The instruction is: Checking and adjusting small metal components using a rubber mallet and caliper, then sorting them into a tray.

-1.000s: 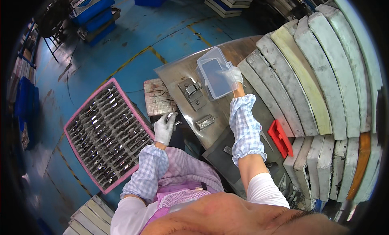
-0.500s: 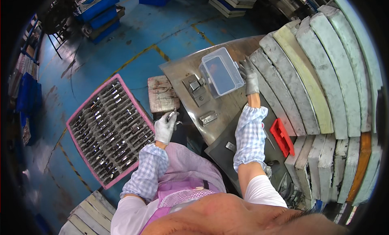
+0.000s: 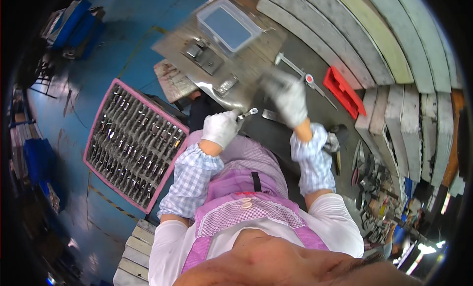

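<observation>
My left hand [image 3: 220,129], in a whitish glove, is closed around a small shiny metal part [image 3: 248,113] with a rounded end that sticks out past the fingers toward the right. My right hand [image 3: 290,102], also gloved, hovers over the dark mat; its fingers are smeared by motion, so I cannot tell what they hold, if anything. Beside and below it lies a flat metal piece [image 3: 271,116]. A steel fixture block [image 3: 207,59] and a small metal block [image 3: 226,85] sit on the metal tabletop, farther off than my left hand.
A clear plastic box [image 3: 203,26] stands at the table's far side. To the right lie a caliper [image 3: 309,79] and a red plastic holder [image 3: 342,93]. Pale stacked slabs [image 3: 315,37] border the right. At left, a pink-rimmed tray [image 3: 161,115] holds several rows of metal parts.
My right hand has left the plastic box and come back toward me over the mat, uncovering the caliper. The left hand, with the metal part, has moved right, away from the tray. The view has turned.
</observation>
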{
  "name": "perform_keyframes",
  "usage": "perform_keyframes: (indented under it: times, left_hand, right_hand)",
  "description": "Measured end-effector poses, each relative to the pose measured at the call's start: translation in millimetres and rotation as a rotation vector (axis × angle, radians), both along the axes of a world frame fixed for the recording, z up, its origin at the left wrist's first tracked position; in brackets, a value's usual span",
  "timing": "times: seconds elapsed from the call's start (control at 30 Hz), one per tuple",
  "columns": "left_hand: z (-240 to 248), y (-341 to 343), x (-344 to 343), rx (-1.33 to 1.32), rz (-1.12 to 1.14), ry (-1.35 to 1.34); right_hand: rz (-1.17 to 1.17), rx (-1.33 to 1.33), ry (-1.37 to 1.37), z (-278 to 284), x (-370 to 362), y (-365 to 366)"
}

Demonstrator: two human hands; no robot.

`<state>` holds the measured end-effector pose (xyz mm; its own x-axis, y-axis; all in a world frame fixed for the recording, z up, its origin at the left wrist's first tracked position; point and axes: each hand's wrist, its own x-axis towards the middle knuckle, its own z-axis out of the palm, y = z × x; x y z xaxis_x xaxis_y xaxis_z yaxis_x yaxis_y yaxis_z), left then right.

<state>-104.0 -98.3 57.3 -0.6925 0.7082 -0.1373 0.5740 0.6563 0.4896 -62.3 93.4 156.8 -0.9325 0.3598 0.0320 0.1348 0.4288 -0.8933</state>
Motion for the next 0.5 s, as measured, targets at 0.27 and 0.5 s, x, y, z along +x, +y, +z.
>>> perform_keyframes:
  times: [0.27,0.5]
  left_hand:
    - [-20,44,58,0.550,0.001,-0.237]
    - [-55,38,65,0.447,0.204,-0.157]
  right_hand:
    - [-0.261,-0.104,-0.356,-90,147,10]
    - [-0.328,-0.292,-0.146,-105,149,44]
